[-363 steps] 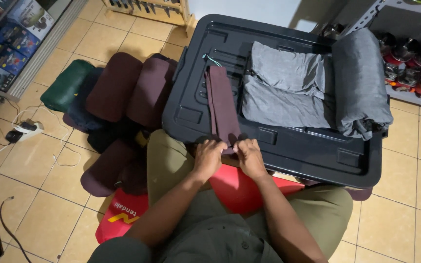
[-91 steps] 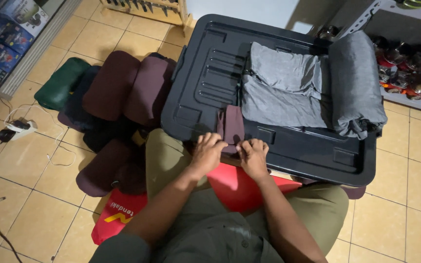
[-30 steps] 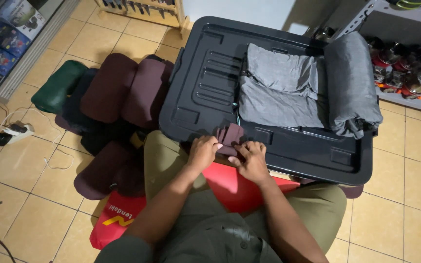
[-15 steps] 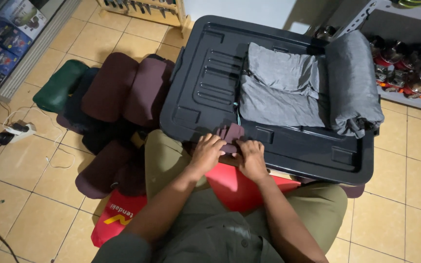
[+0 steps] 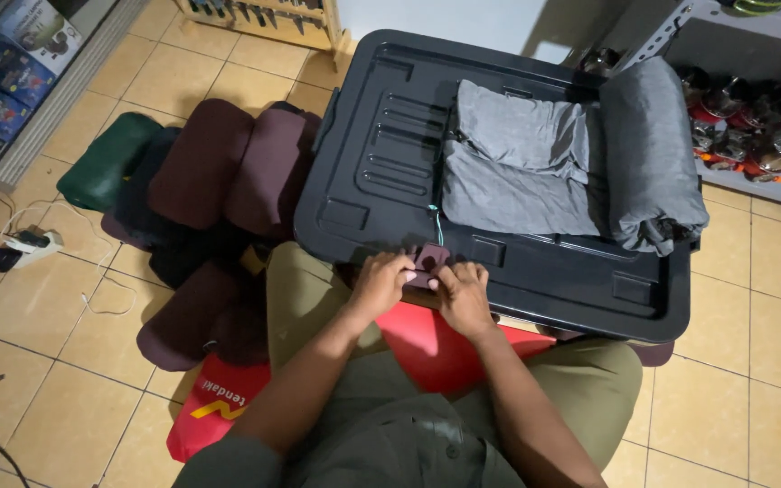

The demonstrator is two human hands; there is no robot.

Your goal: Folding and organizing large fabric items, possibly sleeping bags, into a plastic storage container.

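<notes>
Here both forearms reach forward from the lap, elbows bent, and meet at the near edge of a black plastic bin lid (image 5: 381,172) that serves as the bench. The left hand (image 5: 380,282) lies knuckles up with its fingers (image 5: 399,265) curled over the left side of a small maroon fabric roll (image 5: 429,260); the right hand (image 5: 463,294) mirrors it, fingers (image 5: 449,274) bent and pressing the roll's right side. So both sets of fingers are closed on the roll, which sits tightly wound at the lid's near edge, between the two hands. A thin teal cord (image 5: 434,221) runs from the roll away across the lid. Further back on the lid lie two folded grey cloth pieces (image 5: 517,163), one overlapping the other, and just beside them on the right one long grey rolled bundle (image 5: 657,154) that reaches the lid's far and near rims. On the tiled floor (image 5: 770,361) to the left is a heap of stuffed pouches: one dark green pouch (image 5: 106,163) and at least four maroon pouches (image 5: 228,167), with darker ones under them that cannot be counted. One red bag (image 5: 436,348) lies under the lid's near edge across the knees, and one white power strip (image 5: 24,246) rests on the floor at far left.
</notes>
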